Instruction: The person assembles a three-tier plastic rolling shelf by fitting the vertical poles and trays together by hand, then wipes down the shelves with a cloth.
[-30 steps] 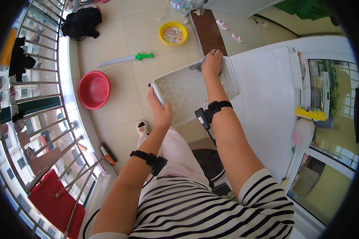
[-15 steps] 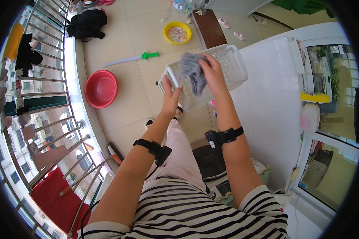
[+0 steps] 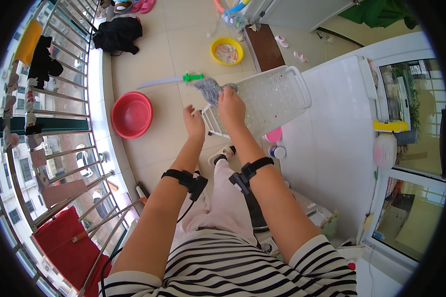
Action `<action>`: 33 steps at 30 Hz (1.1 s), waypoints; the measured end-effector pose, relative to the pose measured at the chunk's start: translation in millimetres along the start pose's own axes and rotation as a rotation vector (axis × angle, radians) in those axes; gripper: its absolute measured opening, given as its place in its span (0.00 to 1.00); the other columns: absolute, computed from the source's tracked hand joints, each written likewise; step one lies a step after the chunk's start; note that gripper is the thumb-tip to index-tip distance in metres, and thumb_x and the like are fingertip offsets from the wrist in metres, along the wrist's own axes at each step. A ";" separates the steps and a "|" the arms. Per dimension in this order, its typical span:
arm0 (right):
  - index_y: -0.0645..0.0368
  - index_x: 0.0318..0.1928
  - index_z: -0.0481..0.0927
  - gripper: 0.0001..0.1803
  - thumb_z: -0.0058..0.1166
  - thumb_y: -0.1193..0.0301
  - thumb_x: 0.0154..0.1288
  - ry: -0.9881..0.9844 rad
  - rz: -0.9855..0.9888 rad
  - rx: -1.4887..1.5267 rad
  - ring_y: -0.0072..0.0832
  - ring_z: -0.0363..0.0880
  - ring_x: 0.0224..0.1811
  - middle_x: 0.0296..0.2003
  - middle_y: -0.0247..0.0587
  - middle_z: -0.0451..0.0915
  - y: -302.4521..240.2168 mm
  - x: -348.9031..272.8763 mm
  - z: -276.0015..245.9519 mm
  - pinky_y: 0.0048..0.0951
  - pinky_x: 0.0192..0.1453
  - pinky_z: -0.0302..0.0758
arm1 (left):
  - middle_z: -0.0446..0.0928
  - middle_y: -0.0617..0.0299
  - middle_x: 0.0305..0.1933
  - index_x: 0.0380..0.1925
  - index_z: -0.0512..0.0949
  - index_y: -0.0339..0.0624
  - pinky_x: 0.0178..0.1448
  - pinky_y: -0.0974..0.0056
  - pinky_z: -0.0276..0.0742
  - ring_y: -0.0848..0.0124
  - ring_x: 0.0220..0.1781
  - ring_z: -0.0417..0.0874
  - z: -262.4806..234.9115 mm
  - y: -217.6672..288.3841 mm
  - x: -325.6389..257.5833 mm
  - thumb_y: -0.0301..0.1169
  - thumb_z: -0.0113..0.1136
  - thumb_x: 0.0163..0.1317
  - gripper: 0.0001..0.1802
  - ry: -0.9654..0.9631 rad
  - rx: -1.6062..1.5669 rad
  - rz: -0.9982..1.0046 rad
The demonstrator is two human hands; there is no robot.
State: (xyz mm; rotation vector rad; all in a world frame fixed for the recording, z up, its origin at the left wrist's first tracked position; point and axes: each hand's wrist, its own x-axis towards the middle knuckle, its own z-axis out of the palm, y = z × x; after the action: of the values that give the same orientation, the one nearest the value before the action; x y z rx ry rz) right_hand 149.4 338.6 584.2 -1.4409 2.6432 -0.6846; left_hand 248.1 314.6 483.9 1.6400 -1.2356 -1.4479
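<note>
The right hand is closed around a grey crumpled cloth, holding it at the near left corner of the white perforated laundry basket, which rests tilted on the white counter. The left hand hovers just left of the basket with its fingers loosely spread, gripping nothing. On the tiled floor beyond the basket lie a yellow bowl and a green-handled tool, with a red basin further left; a yellow box sits at the counter's right edge.
</note>
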 end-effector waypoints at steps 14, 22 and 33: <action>0.60 0.31 0.77 0.09 0.53 0.80 0.44 0.248 -0.400 0.206 0.37 0.70 0.38 0.35 0.38 0.72 21.8 -33.7 -19.2 0.34 0.43 0.69 | 0.74 0.53 0.49 0.52 0.70 0.41 0.50 0.66 0.71 0.65 0.49 0.76 76.8 134.2 56.1 0.48 0.57 0.53 0.31 -1.258 0.895 0.417; 0.53 0.30 0.76 0.09 0.55 0.75 0.42 0.176 -0.204 0.069 0.34 0.68 0.33 0.31 0.35 0.68 31.1 -60.8 -36.9 0.31 0.35 0.68 | 0.73 0.53 0.48 0.57 0.66 0.47 0.44 0.62 0.77 0.67 0.48 0.75 101.4 150.1 56.5 0.43 0.57 0.52 0.31 -1.531 0.958 0.098; 0.60 0.34 0.75 0.13 0.52 0.84 0.45 -0.004 0.355 0.443 0.40 0.72 0.36 0.33 0.43 0.72 106.8 -208.4 -14.1 0.32 0.42 0.69 | 0.68 0.57 0.57 0.59 0.62 0.37 0.60 0.68 0.60 0.69 0.57 0.67 89.1 120.2 78.8 0.43 0.44 0.65 0.27 -1.180 0.509 0.138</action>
State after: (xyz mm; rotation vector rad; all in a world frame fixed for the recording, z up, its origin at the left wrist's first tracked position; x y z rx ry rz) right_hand 179.2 562.3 520.3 -0.8324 2.4307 -1.1203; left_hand 129.6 208.9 542.4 0.8102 -2.4336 -2.2115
